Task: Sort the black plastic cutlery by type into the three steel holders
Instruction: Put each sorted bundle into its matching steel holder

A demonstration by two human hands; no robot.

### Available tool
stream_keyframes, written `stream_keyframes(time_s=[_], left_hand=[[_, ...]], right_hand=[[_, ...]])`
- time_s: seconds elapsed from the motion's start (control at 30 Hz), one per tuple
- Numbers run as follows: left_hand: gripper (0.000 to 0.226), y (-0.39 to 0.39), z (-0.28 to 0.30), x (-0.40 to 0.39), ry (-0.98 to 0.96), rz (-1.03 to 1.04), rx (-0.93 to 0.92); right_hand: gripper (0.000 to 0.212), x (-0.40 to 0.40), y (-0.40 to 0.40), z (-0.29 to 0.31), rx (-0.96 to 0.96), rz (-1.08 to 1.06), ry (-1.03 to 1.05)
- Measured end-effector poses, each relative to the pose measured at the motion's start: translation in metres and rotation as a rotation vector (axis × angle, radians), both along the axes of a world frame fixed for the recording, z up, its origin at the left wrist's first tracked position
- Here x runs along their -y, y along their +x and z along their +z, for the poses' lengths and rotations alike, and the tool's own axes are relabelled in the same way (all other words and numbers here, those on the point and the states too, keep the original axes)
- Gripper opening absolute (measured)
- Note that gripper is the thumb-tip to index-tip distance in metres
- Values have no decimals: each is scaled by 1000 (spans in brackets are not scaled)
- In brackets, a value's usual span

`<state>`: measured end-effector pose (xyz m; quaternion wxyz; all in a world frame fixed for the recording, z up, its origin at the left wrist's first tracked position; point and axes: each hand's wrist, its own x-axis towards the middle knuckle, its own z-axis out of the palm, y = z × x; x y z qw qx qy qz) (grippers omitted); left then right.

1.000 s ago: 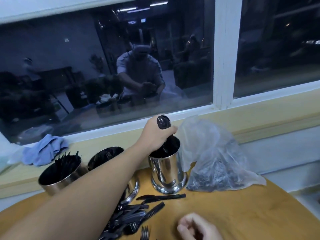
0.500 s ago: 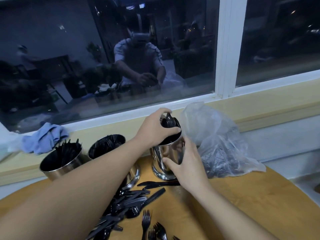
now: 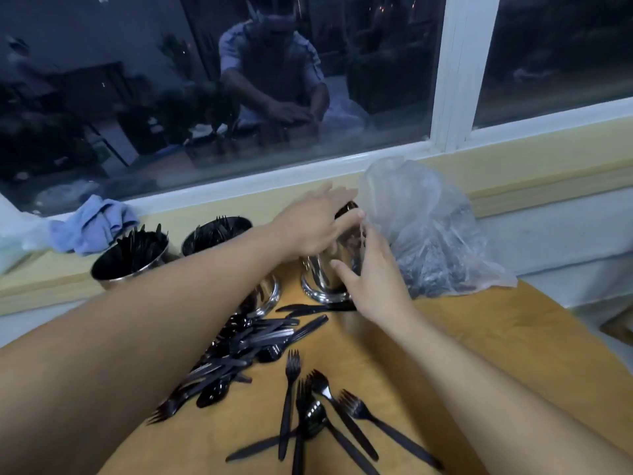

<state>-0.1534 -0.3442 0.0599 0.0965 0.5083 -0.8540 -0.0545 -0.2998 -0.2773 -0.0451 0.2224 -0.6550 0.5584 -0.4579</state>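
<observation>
Three steel holders stand at the back of the wooden table (image 3: 486,341). The left holder (image 3: 128,260) and the middle holder (image 3: 214,231) are full of black cutlery. My left hand (image 3: 310,228) lies flat over the top of the right holder (image 3: 320,279), fingers spread across the dark spoon ends (image 3: 345,211) that poke out. My right hand (image 3: 373,282) grips that holder's right side. A loose pile of black cutlery (image 3: 253,337) lies under my left forearm, and several forks and a spoon (image 3: 318,406) lie nearer to me.
A clear plastic bag (image 3: 431,234) holding more black cutlery leans against the right holder. A blue cloth (image 3: 92,224) lies on the sill ledge behind the left holder. The window glass rises right behind the ledge.
My left hand has gone from holding a spoon upright over the right holder to lying flat on its top. My right hand came up from the table's near edge and took the holder's side.
</observation>
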Motion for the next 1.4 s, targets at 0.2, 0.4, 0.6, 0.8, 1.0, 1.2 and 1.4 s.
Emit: stream_keyframes(time_s=[0.2, 0.4, 0.6, 0.8, 1.0, 1.2, 1.4], left_hand=[[63, 24, 21, -48, -122, 91, -230], [22, 63, -23, -188, -132, 222, -580], [10, 88, -130, -297, 68, 420, -589], [40, 91, -173, -334, 18, 411, -476], [35, 95, -178, -344, -72, 394, -420], [29, 113, -182, -376, -98, 347, -425], [21, 95, -154, -385, 24, 468, -789]], right_hand=[[63, -72, -17, 3, -186, 8, 115], [36, -178, -27, -23, -361, 5, 162], [29, -229, 0, -52, -507, 28, 151], [28, -240, 13, -69, -561, -63, 69], [11, -259, 19, -78, -498, -123, -50], [16, -275, 14, -82, -461, -172, -58], [18, -290, 30, -60, 99, -64, 114]])
